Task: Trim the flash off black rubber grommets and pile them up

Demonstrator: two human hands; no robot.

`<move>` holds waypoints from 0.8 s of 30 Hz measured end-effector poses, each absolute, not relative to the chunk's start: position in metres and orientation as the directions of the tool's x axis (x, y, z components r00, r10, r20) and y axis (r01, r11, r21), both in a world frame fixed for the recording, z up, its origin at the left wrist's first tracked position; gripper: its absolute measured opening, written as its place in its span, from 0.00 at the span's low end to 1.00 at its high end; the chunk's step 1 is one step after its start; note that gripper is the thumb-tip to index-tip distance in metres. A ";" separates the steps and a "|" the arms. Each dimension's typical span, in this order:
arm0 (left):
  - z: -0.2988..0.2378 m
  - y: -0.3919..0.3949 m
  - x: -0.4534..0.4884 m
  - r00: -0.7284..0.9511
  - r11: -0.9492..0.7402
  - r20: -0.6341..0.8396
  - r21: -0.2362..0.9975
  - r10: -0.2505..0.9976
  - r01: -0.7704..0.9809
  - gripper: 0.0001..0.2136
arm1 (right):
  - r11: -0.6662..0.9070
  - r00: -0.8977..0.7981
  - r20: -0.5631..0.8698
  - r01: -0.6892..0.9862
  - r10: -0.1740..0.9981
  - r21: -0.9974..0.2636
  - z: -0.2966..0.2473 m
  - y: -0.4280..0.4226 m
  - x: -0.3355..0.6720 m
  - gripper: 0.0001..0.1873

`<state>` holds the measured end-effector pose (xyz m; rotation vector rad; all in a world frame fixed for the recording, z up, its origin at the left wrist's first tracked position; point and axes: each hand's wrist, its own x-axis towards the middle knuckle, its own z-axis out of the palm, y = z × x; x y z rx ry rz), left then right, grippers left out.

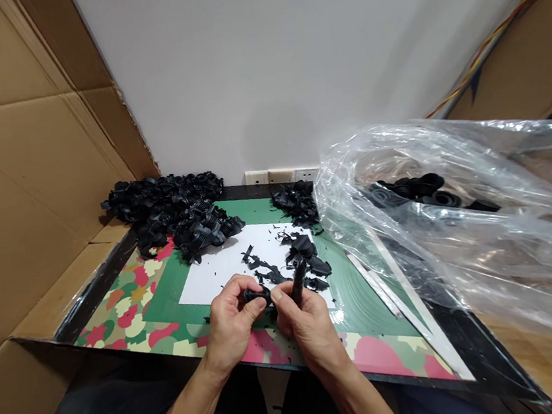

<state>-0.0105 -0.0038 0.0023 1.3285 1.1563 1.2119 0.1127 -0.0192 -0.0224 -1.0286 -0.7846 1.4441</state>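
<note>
My left hand (231, 318) pinches a small black rubber part (256, 294) between thumb and fingers, above the near edge of a white sheet (204, 278). Close beside it, my right hand (306, 320) is closed around a dark, slim-handled tool (298, 283) that points upward. The right thumb and fingertips meet the right end of the part; the tool's working end is hidden. Just beyond my hands, torn black scraps (271, 273) lie on the sheet, with larger black pieces (303, 249) to their right.
A heap of ribbed black rubber parts (176, 208) sits at the back left, near a cardboard wall (22, 129). Shredded black trimmings (295, 201) lie at the back. On the right, a clear plastic bag (399, 146) holds black round parts (413, 188). Narrow white strips (375, 285) lie on the green mat.
</note>
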 end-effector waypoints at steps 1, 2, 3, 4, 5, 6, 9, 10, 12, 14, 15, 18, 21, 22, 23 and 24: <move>0.003 -0.004 -0.011 0.057 -0.116 0.111 0.989 0.992 0.089 0.04 | -0.117 0.031 -0.140 -0.390 0.990 -0.913 -0.022 -0.019 0.115 0.20; 0.003 -0.004 -0.012 0.060 -0.134 0.127 0.982 0.990 0.133 0.03 | -0.085 0.060 -0.116 -0.375 0.991 -0.923 -0.022 -0.019 0.119 0.20; 0.004 -0.004 -0.012 0.065 -0.140 0.131 0.976 0.989 0.166 0.02 | -0.049 0.100 -0.091 -0.359 0.991 -0.932 -0.022 -0.019 0.123 0.19; 0.004 -0.004 -0.013 0.071 -0.135 0.123 0.973 0.990 0.188 0.02 | -0.012 0.147 -0.066 -0.343 0.987 -0.939 -0.021 -0.020 0.128 0.19; 0.005 -0.004 -0.013 0.077 -0.122 0.109 0.973 0.991 0.198 0.02 | 0.029 0.193 -0.036 -0.325 0.981 -0.945 -0.021 -0.020 0.133 0.19; 0.005 -0.004 -0.013 0.082 -0.108 0.094 0.973 0.992 0.202 0.03 | 0.076 0.232 0.005 -0.298 0.973 -0.952 -0.020 -0.022 0.139 0.18; 0.003 -0.004 -0.014 0.093 -0.089 0.069 0.971 0.993 0.223 0.03 | 0.229 0.283 0.184 -0.133 0.941 -0.964 -0.017 -0.027 0.153 0.20; 0.002 -0.004 -0.014 0.099 -0.095 0.073 0.967 0.992 0.238 0.03 | 0.260 0.276 0.228 -0.082 0.934 -0.962 -0.016 -0.028 0.156 0.21; 0.001 -0.005 -0.013 0.114 -0.119 0.091 0.956 0.989 0.269 0.02 | 0.268 0.242 0.247 -0.057 0.938 -0.962 -0.015 -0.031 0.157 0.21; 0.002 -0.005 -0.013 0.124 -0.144 0.113 0.947 0.986 0.288 0.03 | 0.232 0.203 0.202 -0.134 0.958 -0.964 -0.016 -0.032 0.155 0.19; 0.002 -0.006 -0.013 0.125 -0.151 0.119 0.945 0.985 0.292 0.03 | 0.207 0.183 0.173 -0.188 0.968 -0.960 -0.016 -0.032 0.152 0.18; 0.005 -0.006 -0.013 0.126 -0.146 0.113 0.944 0.986 0.296 0.03 | 0.151 0.138 0.114 -0.296 0.984 -0.943 -0.016 -0.029 0.145 0.16; 0.008 -0.008 -0.013 0.132 -0.135 0.099 0.945 0.986 0.299 0.03 | 0.211 0.162 0.170 -0.285 0.972 -0.935 -0.014 -0.026 0.141 0.14; 0.009 -0.008 -0.013 0.136 -0.137 0.100 0.944 0.986 0.299 0.03 | 0.240 0.173 0.198 -0.276 0.965 -0.931 -0.014 -0.026 0.141 0.13; 0.009 -0.008 -0.013 0.139 -0.140 0.102 0.944 0.985 0.299 0.03 | 0.263 0.179 0.220 -0.271 0.959 -0.926 -0.014 -0.025 0.141 0.12; 0.009 -0.008 -0.013 0.143 -0.142 0.102 0.943 0.984 0.300 0.03 | 0.273 0.177 0.232 -0.265 0.956 -0.925 -0.013 -0.024 0.140 0.11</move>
